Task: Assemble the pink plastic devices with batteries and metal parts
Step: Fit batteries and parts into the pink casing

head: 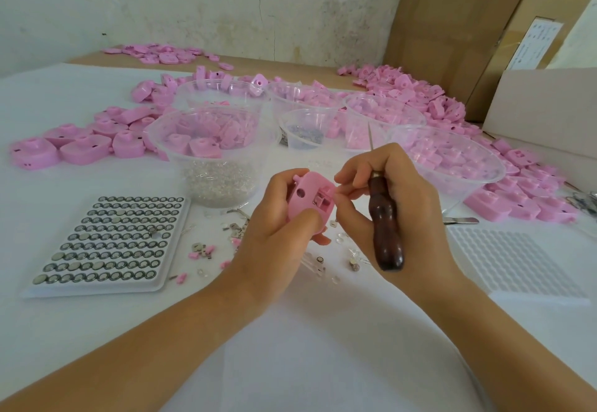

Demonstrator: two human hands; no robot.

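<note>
The pink device (311, 198) was held up just right of the battery tray (106, 240), above the desk (290, 330); the left hand (277, 233) had its grip closed round the shell, thumb across the lower edge; the right hand (394, 204) gripped an awl (386, 233) by its dark handle, fingertips pinching at the device's open side; the shell looked light, stiff and smooth, probably slippery; best held by the outer rim, clear of the thin inner ribs.

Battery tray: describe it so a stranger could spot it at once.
On the left of the white table, nearer than the clear bowl of tiny parts, lies the battery tray. Unlike the white tray on the right, whose pockets look bare, its rows hold silvery button cells.
</note>
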